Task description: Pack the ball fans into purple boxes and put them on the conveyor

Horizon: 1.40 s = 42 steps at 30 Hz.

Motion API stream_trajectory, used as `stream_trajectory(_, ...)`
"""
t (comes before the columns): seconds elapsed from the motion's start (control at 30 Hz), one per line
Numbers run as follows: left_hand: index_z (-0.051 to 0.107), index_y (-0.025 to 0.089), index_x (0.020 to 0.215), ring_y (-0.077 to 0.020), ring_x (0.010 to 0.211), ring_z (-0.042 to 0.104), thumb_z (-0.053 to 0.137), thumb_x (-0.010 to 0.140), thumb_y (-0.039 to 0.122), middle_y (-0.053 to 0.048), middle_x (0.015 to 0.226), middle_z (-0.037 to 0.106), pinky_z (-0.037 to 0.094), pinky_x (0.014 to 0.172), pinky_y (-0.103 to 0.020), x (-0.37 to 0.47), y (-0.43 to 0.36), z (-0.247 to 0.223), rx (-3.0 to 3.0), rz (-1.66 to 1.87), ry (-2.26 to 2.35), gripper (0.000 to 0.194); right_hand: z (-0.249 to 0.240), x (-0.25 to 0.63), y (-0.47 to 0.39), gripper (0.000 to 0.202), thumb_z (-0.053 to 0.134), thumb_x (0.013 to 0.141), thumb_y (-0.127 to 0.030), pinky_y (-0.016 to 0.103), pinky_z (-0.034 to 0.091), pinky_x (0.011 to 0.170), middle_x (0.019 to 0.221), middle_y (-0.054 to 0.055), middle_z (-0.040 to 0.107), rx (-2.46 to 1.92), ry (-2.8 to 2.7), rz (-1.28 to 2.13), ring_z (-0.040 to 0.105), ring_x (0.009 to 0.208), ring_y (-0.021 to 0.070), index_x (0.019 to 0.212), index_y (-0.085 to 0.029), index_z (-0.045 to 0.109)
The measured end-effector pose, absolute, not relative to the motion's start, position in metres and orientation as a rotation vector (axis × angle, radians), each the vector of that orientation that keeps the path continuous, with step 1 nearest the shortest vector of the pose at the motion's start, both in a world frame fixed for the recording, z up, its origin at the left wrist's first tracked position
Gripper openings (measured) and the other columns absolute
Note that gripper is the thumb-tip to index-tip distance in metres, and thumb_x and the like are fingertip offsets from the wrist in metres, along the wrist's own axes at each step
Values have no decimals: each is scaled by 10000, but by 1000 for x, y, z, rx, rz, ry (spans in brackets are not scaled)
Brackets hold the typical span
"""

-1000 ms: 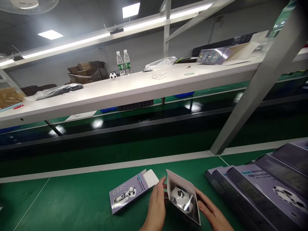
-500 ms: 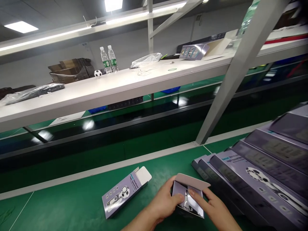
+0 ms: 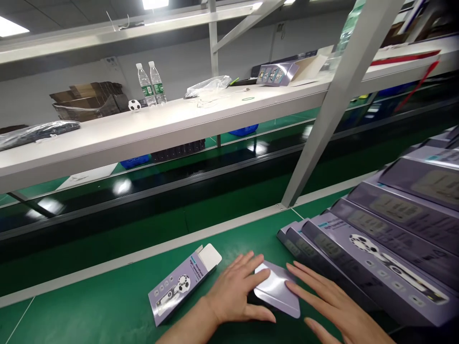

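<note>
A small grey-purple carton (image 3: 278, 285) stands on the green work surface between my hands, its shiny lid flap folded over the top with the front edge sticking out. My left hand (image 3: 238, 289) is open, its fingers along the carton's left side and index finger on the flap. On the right, my right hand (image 3: 328, 301) is open too, fingers stretched out and touching the flap's right edge. The carton's lower body is mostly hidden. To the left lies another handheld fan box (image 3: 182, 284), its white end flap raised.
Several closed fan boxes (image 3: 373, 253) lie in overlapping rows at the right. A slanted metal post (image 3: 322, 124) rises behind the work surface. On the white shelf (image 3: 172, 126) are two water bottles (image 3: 157, 83), a small soccer ball (image 3: 134, 105), plastic bags and an opened display box (image 3: 278, 74).
The carton's raised flap has been folded down over its opening. My fingers have come out of the carton and spread; both hands are now open. The view has shifted slightly.
</note>
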<state>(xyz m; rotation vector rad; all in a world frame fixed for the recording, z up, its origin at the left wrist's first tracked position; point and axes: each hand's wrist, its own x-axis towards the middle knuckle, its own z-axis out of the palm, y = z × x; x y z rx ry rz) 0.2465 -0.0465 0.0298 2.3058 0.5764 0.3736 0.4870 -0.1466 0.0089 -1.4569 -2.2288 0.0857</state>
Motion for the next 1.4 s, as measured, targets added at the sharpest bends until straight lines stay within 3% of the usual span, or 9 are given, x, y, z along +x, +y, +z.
stream_trajectory(0.1,416,281,1354,-231,1403,168,604,832,462,-13,1475,320,113,1159,-416,243,-44,33,2358,331,603,584,13,480,-146,692,604,786,-463,452,514,885,1376,29,458,-1455,-2309,-81,480,1213,315,1402,-341,311)
stream_trajectory(0.2,442,273,1337,-222,1394,205,580,844,470,-28,1448,373,135,1159,-402,246,-44,34,2373,338,624,548,5,463,-140,634,569,828,-430,395,547,842,1321,30,519,-1438,-2168,-170,551,1143,282,1398,-347,304)
stream_trajectory(0.53,475,257,1321,-229,1319,373,367,936,477,-73,1395,448,252,1122,-370,255,-43,48,2491,330,618,457,13,461,-136,416,497,867,-224,321,527,879,1311,0,517,-1339,-2081,-76,535,1160,235,1258,-363,512)
stream_trajectory(0.77,451,256,1332,-243,1362,283,338,963,415,-88,1458,347,231,1130,-410,255,-57,46,2562,250,695,418,16,465,-136,336,498,879,-259,336,524,878,1280,-12,541,-1312,-2077,63,483,1196,255,1179,-381,587)
stream_trajectory(1.0,387,257,1344,-249,1343,326,371,958,421,-80,1450,363,306,1102,-470,249,-68,24,2859,382,685,420,6,469,-144,436,532,874,-296,270,468,931,1366,54,471,-1193,-2311,-176,364,1280,248,1305,-243,498)
stream_trajectory(1.13,320,273,1382,-284,1337,329,357,972,326,-77,1455,351,329,1055,-579,248,-77,10,2969,480,779,415,-12,467,-151,499,453,867,-122,360,408,1012,1366,31,483,-1233,-2208,-241,364,1299,242,1348,-250,438)
stream_trajectory(1.23,299,283,1394,-327,1358,267,432,945,309,-76,1456,339,295,1052,-623,251,-78,10,2894,428,755,469,-20,463,-155,519,469,861,-148,394,425,1003,1385,21,464,-1279,-2170,-227,336,1315,269,1360,-282,416)
stream_trajectory(1.33,336,302,1375,-334,1328,317,631,824,276,-84,1378,402,327,1069,-548,261,-73,19,2593,341,798,626,-29,449,-158,526,488,880,-250,322,506,910,1444,52,376,-1460,-2075,-137,383,1287,270,1390,-275,363)
stream_trajectory(1.4,409,301,1330,-290,1253,423,704,720,207,-77,1316,414,390,1052,-429,270,-65,26,2299,342,935,684,-42,433,-157,607,470,891,-289,296,534,860,1463,97,335,-1671,-1839,-78,451,1242,257,1445,-244,226)
